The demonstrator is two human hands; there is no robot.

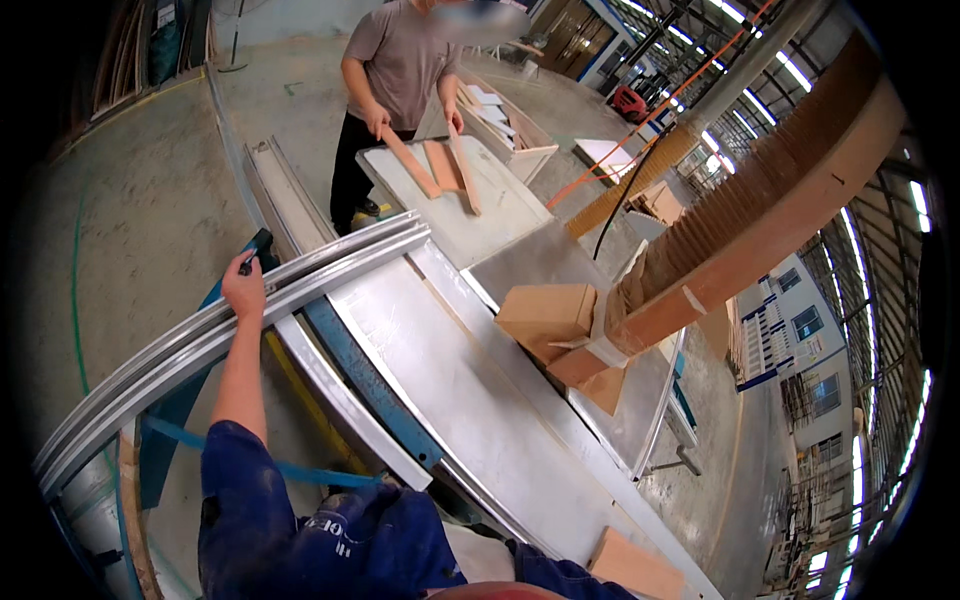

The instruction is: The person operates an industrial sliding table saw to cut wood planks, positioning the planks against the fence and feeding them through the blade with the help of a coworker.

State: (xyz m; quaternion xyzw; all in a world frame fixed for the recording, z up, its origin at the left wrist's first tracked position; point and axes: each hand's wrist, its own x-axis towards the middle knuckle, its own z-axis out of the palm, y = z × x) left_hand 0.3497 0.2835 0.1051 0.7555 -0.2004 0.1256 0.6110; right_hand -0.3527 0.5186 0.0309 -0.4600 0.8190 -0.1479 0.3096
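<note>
My left hand (243,288) reaches forward past the silver metal rails (330,262) and is closed on a small dark handle (249,266) at their far side. The fingers partly hide that handle. Of my right arm only the dark blue sleeve (565,574) shows at the lower edge; the right hand is out of sight. Close to that sleeve lies a light wooden board (640,566) on the long grey metal machine table (480,370).
Across the machine a person (405,70) holds two wooden strips (410,160) over a pale tabletop (490,215), a third piece between them. A cardboard-wrapped duct (740,240) and box (547,315) overhang the table's right. Behind stands a bin of offcuts (520,150).
</note>
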